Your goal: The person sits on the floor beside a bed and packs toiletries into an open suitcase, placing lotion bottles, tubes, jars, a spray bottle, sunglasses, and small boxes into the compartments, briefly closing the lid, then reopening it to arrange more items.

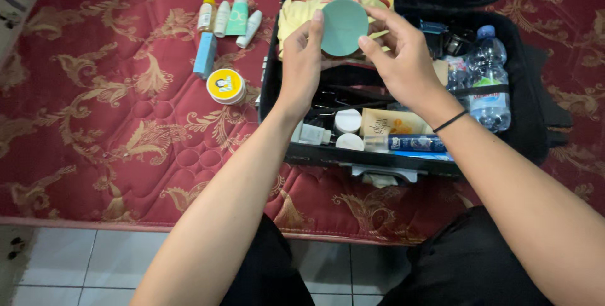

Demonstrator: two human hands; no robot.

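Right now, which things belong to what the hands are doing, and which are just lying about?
In hand:
- round green container, held between left hand and right hand
- open black case beneath it

Lying about:
- small tubes and bottles on the red mattress
- yellow-lidded tin
- water bottle in the case

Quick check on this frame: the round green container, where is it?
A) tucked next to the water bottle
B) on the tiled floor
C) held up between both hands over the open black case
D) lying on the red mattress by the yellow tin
C: the round green container is pinched between the left hand and the right hand, above the open black case.
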